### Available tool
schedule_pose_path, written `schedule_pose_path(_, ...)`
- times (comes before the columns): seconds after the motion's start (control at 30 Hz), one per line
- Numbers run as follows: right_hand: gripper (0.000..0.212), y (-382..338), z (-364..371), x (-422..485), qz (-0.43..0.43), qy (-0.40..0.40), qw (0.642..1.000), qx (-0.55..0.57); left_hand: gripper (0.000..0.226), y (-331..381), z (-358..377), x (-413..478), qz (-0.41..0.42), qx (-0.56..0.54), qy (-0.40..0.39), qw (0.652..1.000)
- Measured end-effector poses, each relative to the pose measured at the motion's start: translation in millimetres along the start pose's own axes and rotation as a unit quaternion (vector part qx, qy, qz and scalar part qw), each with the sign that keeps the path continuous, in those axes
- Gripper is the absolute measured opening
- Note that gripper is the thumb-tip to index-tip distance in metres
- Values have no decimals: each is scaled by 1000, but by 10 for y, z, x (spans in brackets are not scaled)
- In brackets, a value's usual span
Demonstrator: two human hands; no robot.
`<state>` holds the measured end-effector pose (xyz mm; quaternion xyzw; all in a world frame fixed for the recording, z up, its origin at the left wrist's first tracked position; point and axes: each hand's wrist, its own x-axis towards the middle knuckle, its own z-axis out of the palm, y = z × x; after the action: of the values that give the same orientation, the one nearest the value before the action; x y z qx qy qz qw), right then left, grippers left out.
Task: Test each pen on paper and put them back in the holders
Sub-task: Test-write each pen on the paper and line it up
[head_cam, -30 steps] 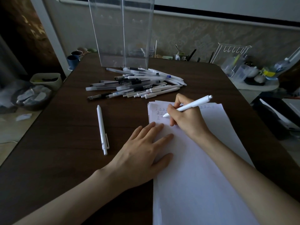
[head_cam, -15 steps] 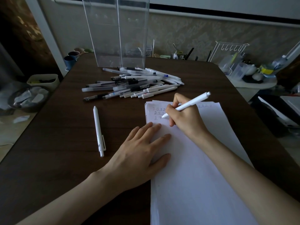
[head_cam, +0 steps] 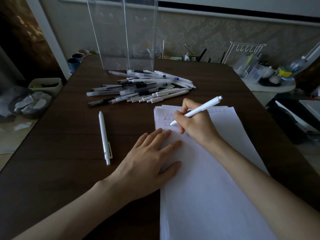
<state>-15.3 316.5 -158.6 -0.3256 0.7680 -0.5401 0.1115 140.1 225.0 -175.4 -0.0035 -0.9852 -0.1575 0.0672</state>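
My right hand (head_cam: 197,129) pinches a white plastic pen (head_cam: 199,110) on the white paper sheet (head_cam: 207,187), my left hand (head_cam: 149,161) lies flat; the pen heap (head_cam: 138,89) waits untested, the clear acrylic holders (head_cam: 124,32) look empty.

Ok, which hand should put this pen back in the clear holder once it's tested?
Right hand: it grips the white pen. The left hand lies flat, steadying the paper.

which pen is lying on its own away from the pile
The white clip pen left of the paper, lying alone on the table. The rest are heaped in the pile before the clear holder, bar the pen in the right hand.
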Motion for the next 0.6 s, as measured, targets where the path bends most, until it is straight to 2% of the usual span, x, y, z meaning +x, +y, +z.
schedule_pose_path(0.17, 28, 18, -16, 21, -11, 7, 999, 40, 65, -4, -4, 7, 3, -17, 14, 1000)
schedule_pose_path(0.3, 11, 30, -38, 21, -51, -12, 997, 49, 76, -7, -60, 27, -31, -109, 56, 992)
schedule_pose_path(0.33, 12, 34, -39, 18, -61, -27, 997, 33, 80, -5, -82, 36, -43, -135, 65, 988)
schedule_pose_path(0.43, 35, 21, -26, 17, -65, -64, 996, 7, 84, -7, -130, 54, -52, -195, 67, 977)
schedule_pose_path(0.6, 42, -1, -31, -4, -69, -117, 991, 12, 72, -85, -107, 68, -25, -174, 70, 982)
